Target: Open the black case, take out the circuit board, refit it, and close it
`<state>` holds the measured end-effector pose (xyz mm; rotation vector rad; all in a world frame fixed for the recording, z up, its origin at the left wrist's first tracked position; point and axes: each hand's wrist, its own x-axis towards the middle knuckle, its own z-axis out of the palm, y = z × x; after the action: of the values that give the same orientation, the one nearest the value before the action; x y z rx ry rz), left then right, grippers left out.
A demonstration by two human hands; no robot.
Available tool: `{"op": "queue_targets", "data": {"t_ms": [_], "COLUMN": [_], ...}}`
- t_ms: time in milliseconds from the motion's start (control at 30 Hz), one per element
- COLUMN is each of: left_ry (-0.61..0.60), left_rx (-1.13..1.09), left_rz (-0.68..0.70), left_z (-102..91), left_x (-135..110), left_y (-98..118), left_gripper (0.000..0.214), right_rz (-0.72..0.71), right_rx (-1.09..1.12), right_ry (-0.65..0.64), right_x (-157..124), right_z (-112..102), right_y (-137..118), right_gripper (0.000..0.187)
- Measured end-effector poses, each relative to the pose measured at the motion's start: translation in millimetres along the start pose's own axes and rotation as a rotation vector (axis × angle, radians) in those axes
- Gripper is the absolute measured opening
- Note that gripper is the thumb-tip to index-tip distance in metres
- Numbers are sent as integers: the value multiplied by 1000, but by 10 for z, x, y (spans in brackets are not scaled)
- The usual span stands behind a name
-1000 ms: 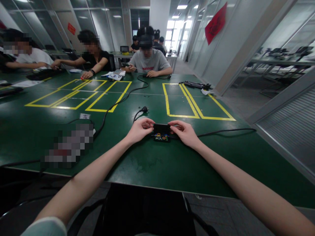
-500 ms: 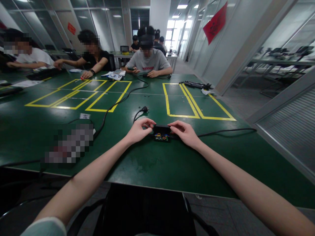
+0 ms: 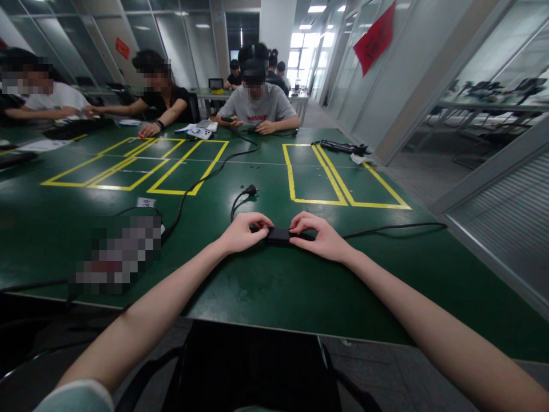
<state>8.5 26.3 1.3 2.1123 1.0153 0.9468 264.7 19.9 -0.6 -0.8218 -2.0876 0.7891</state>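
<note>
A black power adapter [image 3: 278, 237] lies on the green table in front of me, its cover over the lower shell so that the circuit board is hidden. My left hand [image 3: 245, 233] pinches the adapter's left end between thumb and fingers. At the opposite end, my right hand [image 3: 316, 234] grips the cover the same way. Whether the cover sits fully flush I cannot tell. A black cable [image 3: 394, 229] runs off to the right from behind my right hand. Just beyond my left hand lies a black plug [image 3: 251, 190] on a curved cord.
Yellow tape rectangles [image 3: 319, 202] mark the green table [image 3: 266, 297]. A blurred-out object [image 3: 120, 254] lies at left beside a long black cable [image 3: 185, 197]. A folded black tripod [image 3: 343, 147] rests at the far right. Across the table sit several people, one in grey [image 3: 259, 106].
The cover has tilted down from upright onto the lower shell, and the circuit board has gone out of sight. Both hands have stayed at the adapter's ends.
</note>
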Motion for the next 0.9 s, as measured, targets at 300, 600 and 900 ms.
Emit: {"op": "queue_targets", "data": {"t_ms": [300,600,900], "left_ry": [-86,-121,-102], "left_rx": [95,186,240], "left_rz": [60,112,55], "left_z": [-70,-52,-18], "left_x": [-21,-30,-13], "left_y": [9,8,23], "left_gripper": [27,34,25], "right_rz": [9,-2,-36], "right_rx": [-52,-126,-378], "right_ry": [-35,-109,-115], "right_x": [6,-9,-7], "right_z": [-14,-17,47], "right_y": [-36,12,65], "right_gripper": [21,23,30]}}
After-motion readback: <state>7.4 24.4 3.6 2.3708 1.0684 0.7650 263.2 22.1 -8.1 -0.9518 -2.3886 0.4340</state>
